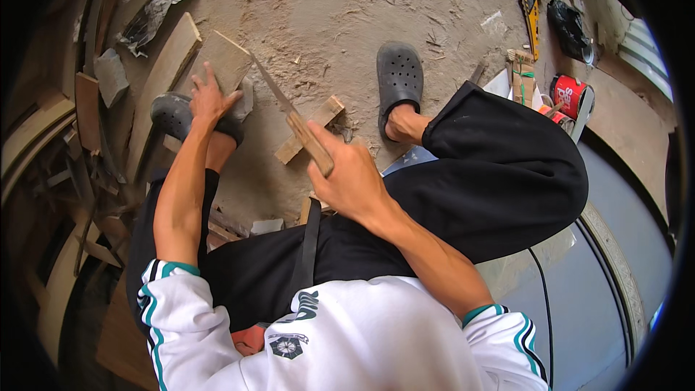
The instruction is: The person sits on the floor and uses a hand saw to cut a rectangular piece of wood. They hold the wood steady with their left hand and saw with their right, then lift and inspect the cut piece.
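Observation:
My left hand (208, 101) lies with its fingers spread on the near end of a wooden board (223, 58), beside my left clog. My right hand (351, 177) is wrapped round the wooden handle of a handsaw (310, 146). The saw's narrow blade shows nearly edge-on and slants up to the left, its tip at the board's right edge. Whether its teeth touch the wood I cannot tell. A short wood offcut (310, 130) lies on the floor just left of the saw handle.
A longer plank (163, 94) and a grey block (111, 77) lie at the left, near piled scrap wood (90, 195). My right clog (400, 76) rests on the dusty floor. At the right are a yellow-edged tool (533, 25), a black plastic bag (568, 29) and a red can (570, 94).

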Demonstrator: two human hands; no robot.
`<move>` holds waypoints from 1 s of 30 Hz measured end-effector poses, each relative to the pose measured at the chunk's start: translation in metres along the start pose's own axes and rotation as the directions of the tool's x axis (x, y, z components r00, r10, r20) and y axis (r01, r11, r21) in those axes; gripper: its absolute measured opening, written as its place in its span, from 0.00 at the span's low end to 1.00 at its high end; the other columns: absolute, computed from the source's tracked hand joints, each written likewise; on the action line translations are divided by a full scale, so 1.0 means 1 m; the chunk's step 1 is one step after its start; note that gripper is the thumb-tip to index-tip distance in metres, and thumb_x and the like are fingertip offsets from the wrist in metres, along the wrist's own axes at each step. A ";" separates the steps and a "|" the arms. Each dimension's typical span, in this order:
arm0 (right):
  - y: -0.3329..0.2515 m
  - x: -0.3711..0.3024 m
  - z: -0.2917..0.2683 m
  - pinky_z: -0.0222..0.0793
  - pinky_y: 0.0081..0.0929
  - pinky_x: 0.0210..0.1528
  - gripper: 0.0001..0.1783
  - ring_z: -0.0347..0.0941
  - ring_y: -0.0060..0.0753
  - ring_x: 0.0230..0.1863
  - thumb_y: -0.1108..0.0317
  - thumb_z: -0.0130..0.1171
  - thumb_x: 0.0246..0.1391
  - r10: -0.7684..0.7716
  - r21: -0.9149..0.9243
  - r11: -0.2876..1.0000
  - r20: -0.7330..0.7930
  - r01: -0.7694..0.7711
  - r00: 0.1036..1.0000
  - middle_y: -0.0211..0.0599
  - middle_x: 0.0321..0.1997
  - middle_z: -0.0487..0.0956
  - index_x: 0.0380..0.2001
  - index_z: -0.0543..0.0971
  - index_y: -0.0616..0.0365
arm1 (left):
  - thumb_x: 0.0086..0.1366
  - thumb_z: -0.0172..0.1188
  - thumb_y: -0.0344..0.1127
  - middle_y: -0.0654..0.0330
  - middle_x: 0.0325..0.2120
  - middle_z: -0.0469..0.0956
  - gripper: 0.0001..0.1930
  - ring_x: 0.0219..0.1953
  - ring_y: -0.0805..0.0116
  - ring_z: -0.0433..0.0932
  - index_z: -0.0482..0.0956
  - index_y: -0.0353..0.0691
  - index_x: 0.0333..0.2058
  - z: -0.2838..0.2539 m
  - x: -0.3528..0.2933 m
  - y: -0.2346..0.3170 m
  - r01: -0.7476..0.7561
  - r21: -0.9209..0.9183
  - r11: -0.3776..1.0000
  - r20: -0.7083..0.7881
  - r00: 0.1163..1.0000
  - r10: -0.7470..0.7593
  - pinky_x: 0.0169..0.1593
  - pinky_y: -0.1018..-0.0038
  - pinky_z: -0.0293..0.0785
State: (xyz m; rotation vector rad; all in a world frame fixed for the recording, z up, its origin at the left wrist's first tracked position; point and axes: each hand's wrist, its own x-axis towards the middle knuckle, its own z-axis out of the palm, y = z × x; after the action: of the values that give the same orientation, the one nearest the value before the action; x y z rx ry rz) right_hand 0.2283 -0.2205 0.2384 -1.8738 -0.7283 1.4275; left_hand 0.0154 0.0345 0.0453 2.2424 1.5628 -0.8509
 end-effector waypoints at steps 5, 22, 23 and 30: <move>0.004 0.020 0.007 0.74 0.41 0.34 0.31 0.79 0.58 0.27 0.72 0.58 0.49 -0.036 0.031 0.999 -0.053 0.038 0.998 0.60 0.21 0.76 0.60 0.71 0.64 | 0.47 0.72 0.62 0.26 0.66 0.50 0.62 0.58 0.28 0.69 0.40 0.49 0.72 -0.001 0.008 0.000 -0.034 0.068 0.997 -0.030 0.999 0.036 0.58 0.52 0.70; -0.016 0.012 0.005 0.73 0.45 0.34 0.30 0.77 0.62 0.28 0.72 0.57 0.49 -0.062 -0.054 0.997 -0.038 0.060 0.997 0.60 0.22 0.77 0.59 0.71 0.62 | 0.45 0.73 0.64 0.23 0.64 0.51 0.63 0.56 0.25 0.69 0.43 0.51 0.72 0.014 0.015 -0.014 -0.055 0.054 0.997 -0.060 0.996 0.059 0.56 0.52 0.73; -0.017 0.028 0.009 0.73 0.45 0.35 0.29 0.77 0.62 0.29 0.72 0.56 0.49 -0.027 -0.055 0.998 -0.013 0.026 1.000 0.61 0.22 0.77 0.58 0.71 0.61 | 0.45 0.73 0.63 0.23 0.64 0.51 0.63 0.56 0.26 0.70 0.43 0.51 0.72 0.016 0.015 -0.014 -0.058 0.055 0.997 -0.069 0.996 0.062 0.56 0.53 0.73; -0.033 0.013 0.004 0.71 0.46 0.35 0.22 0.77 0.63 0.31 0.73 0.56 0.49 -0.060 -0.075 0.995 -0.023 0.058 0.998 0.60 0.23 0.76 0.51 0.75 0.60 | 0.42 0.75 0.63 0.24 0.65 0.49 0.64 0.57 0.26 0.69 0.44 0.53 0.72 0.015 0.019 -0.014 -0.035 -0.002 0.999 -0.054 0.998 0.035 0.56 0.52 0.73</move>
State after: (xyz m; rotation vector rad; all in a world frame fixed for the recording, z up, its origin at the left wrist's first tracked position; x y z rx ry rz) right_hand 0.2269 -0.1892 0.2559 -1.9073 -0.8281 1.3545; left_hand 0.0026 0.0463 0.0239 2.3024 1.5422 -0.7844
